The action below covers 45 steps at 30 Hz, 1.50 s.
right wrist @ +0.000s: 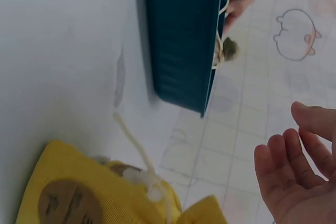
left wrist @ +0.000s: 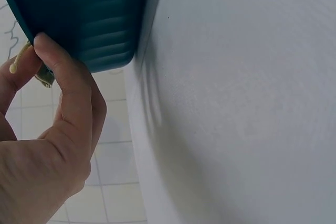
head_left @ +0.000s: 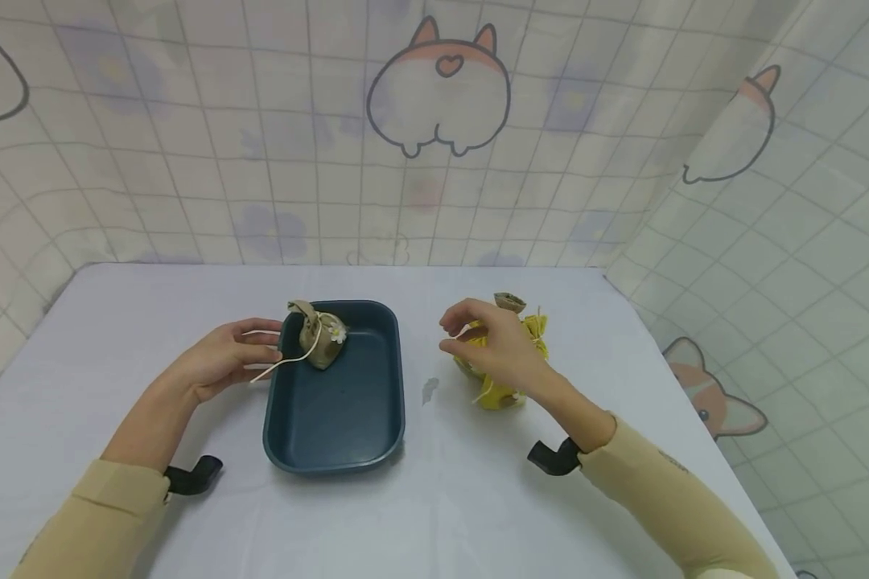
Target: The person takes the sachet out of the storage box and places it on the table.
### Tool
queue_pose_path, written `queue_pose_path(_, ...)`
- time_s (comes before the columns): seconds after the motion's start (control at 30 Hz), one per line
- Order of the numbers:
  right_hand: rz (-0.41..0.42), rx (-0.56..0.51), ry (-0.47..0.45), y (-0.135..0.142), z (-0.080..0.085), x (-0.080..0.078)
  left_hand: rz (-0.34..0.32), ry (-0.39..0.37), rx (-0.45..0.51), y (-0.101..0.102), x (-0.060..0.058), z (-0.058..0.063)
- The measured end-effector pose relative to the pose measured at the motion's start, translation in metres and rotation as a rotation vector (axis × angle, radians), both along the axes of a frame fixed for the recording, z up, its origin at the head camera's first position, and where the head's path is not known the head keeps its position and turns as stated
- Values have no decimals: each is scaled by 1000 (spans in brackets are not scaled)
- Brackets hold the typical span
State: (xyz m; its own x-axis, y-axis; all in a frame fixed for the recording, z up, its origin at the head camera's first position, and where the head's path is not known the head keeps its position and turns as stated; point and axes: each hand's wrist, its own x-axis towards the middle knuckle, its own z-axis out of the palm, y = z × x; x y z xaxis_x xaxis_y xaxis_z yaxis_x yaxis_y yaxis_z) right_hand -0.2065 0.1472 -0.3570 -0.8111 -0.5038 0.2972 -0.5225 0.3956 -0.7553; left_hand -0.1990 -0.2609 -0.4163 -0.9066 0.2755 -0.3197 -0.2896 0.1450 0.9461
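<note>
My left hand [head_left: 228, 354] is at the left side of a dark teal tray [head_left: 333, 466], its fingertips touching the rim. Inside the tray's far left corner leans a brownish drawstring pouch [head_left: 323, 352] with a white daisy; its pale cord hangs over the rim beside my left fingers. Above a group of pouches to the right, my right hand [head_left: 503, 346] hovers with loosely bent fingers and holds nothing. One yellow pouch [right wrist: 100, 187] bears a round brown tag. My right hand partly hides the group in the head view.
A white cloth covers the table [head_left: 449, 515], with a grey mark [head_left: 430, 391] right of the tray. Behind the table hangs a checked curtain [head_left: 297, 193] with cartoon dogs. A brownish pouch top [head_left: 510, 301] shows behind my right hand.
</note>
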Motion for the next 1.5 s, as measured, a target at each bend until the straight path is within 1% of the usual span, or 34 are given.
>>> queue_pose_path(0.1,33,17,-26,-12,0,-4,4,0,-6,0,0,1)
queue_pose_path(0.27,67,36,-74,-27,1,-12,6,-6,-5,0,-1,1)
queue_pose_path(0.4,88,25,-107,-35,2,-20,-6,-6,4,2,-5,1)
queue_pose_path(0.5,121,20,-134,-41,3,-26,-16,-4,15,4,-9,1)
queue_pose_path(0.6,167,36,-128,-51,2,-33,-19,-2,19,3,-10,1)
queue_pose_path(0.77,231,86,-96,-71,1,-42,-19,5,1,0,-7,2)
queue_pose_path(0.93,254,159,-51,-88,-3,-51,-12,5,-2,-1,-4,1)
queue_pose_path(1.07,271,193,-42,-100,-4,-60,-6,2,2,-1,-3,-1)
queue_pose_path(1.33,307,175,-94,-123,-2,-75,-1,-3,11,-1,-4,0)
queue_pose_path(1.5,339,190,-147,-136,-9,-81,-3,-20,20,-2,-4,0)
